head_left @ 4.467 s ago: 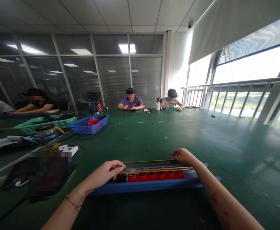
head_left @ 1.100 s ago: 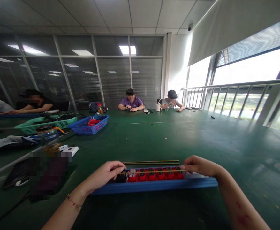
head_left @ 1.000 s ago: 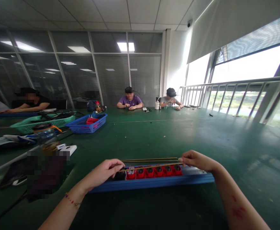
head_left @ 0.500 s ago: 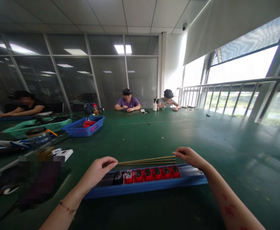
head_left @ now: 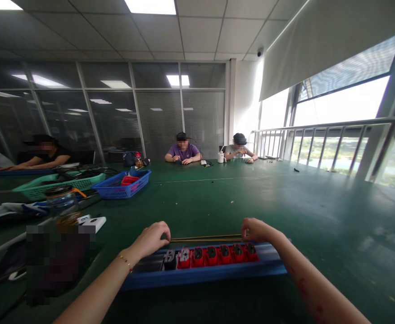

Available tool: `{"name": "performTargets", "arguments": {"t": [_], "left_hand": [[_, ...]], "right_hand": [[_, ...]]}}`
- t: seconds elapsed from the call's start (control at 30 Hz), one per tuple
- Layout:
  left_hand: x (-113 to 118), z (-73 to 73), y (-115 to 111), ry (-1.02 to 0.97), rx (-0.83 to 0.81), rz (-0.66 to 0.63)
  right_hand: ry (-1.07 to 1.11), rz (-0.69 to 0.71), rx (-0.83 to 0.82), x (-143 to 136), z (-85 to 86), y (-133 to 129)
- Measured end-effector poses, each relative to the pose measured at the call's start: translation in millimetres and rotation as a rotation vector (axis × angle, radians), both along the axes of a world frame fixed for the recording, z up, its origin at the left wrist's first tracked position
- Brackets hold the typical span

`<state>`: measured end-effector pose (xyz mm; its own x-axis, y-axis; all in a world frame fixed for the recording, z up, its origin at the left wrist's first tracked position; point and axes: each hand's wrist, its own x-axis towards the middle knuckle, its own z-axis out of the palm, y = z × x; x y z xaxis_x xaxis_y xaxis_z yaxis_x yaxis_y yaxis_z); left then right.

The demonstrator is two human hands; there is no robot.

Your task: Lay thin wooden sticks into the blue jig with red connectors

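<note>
Thin brownish-gold sticks [head_left: 206, 238] lie lengthwise just behind a long blue tray [head_left: 200, 280]. At their left end, my left hand [head_left: 152, 239] has its fingers curled down, thumb and fingertips closed on the stick ends. My right hand [head_left: 258, 230] is bent over the right end, closed too, its fingertips partly hidden. Several red blocks with dark tops [head_left: 211, 256] stand in a row in the tray. One block among them has a pale top [head_left: 184, 257], and a black block [head_left: 170, 261] stands at the row's left end.
A blue basket [head_left: 123, 192] holding a red item and a green basket [head_left: 38, 192] with cables stand at left. Nearer are a jar [head_left: 62, 202], a white object [head_left: 97, 223] and a blurred-out dark item [head_left: 60, 265]. Co-workers [head_left: 183, 150] sit around the green table [head_left: 197, 193].
Both hands have come down and slightly nearer the tray. The stick that slanted up to my right hand now lies low beside the others. The camera view has tilted up slightly.
</note>
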<state>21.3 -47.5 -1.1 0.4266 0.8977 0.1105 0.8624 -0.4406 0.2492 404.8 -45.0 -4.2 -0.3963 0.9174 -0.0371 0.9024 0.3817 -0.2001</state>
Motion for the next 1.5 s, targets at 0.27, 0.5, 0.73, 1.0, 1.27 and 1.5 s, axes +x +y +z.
{"name": "performTargets", "arguments": {"t": [0.27,0.5,0.73,1.0,1.27,1.5], "left_hand": [[-1.1,-9.4,18.2,0.083,-0.057,-0.056],[3.3,-11.1,28.3,0.113,-0.096,-0.084],[8.1,-9.9,38.8,0.101,-0.236,-0.106],[0.6,1.3,30.7,-0.133,-0.357,-0.063],[7.5,33.9,-23.6,-0.611,-0.386,0.014],[10.8,34.1,-63.4,-0.815,-0.384,0.153]], "right_hand": [[-0.217,0.013,-0.036,-24.8,10.8,4.9],[-0.242,0.053,-0.064,-31.6,4.2,16.3],[-0.187,0.032,-0.128,-33.5,-5.0,20.9],[0.176,0.025,-0.172,-6.3,-6.2,14.1],[0.686,0.046,-0.106,4.7,24.0,-18.0],[0.829,0.079,-0.183,-1.6,31.6,-60.3]]}}
